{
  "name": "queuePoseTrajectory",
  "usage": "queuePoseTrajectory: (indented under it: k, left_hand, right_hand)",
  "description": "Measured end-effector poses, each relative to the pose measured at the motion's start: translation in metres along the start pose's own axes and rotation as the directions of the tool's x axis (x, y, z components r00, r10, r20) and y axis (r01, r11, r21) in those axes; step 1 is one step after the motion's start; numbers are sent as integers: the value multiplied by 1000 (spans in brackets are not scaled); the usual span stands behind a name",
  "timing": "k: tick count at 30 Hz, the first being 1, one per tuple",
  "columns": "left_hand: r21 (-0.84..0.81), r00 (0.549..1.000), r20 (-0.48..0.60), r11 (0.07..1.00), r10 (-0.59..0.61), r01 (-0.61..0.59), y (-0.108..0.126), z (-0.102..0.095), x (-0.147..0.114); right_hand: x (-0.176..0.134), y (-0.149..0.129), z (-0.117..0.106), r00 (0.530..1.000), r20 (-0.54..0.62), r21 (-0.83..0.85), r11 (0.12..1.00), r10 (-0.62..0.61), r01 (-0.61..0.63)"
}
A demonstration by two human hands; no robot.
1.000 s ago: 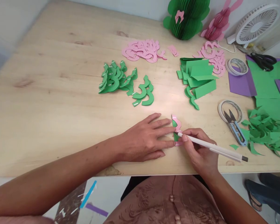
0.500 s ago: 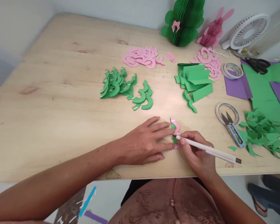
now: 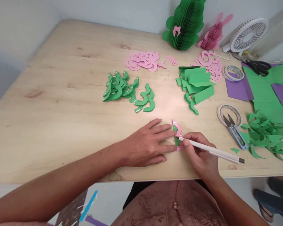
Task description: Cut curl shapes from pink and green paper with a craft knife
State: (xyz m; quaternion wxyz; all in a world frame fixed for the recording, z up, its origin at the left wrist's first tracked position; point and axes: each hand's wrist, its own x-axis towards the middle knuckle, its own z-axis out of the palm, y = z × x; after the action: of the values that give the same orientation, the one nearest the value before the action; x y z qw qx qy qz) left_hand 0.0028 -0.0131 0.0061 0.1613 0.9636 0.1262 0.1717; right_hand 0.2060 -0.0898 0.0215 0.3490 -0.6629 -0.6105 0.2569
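My left hand (image 3: 151,142) lies flat with fingers spread, its fingertips pressing on a small pink paper cutout (image 3: 178,126) laid over a green paper piece (image 3: 176,141). In my right hand (image 3: 201,153) is a white pen (image 3: 209,148), its tip touching the green paper just inside the pink curve. Part of both papers is hidden under my left fingers. Beyond my hands lie green wavy cutouts (image 3: 119,86) with white strips on their ends. Folded green paper pieces (image 3: 195,81) are stacked further right.
Thread snips (image 3: 235,133) rest on a tape roll (image 3: 219,114), beside green scraps (image 3: 266,135). Pink cutouts (image 3: 143,61) lie further back. A green honeycomb paper figure (image 3: 186,28), a pink paper rabbit (image 3: 211,36) and a white fan (image 3: 248,34) stand by the wall. Black scissors (image 3: 259,66) lie right.
The camera view has tilted slightly, so the background sits a little lower. Both hands, the papers and the pen stay almost in the same place.
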Motion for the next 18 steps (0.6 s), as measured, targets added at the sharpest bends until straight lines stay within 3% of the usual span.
queuePoseTrajectory:
  k: [18]
  left_hand:
    - [-2,1000,17,1000,-3,3,-2,1,0]
  right_hand:
    - [0,1,1,1000,5,-19,1000,-2,2]
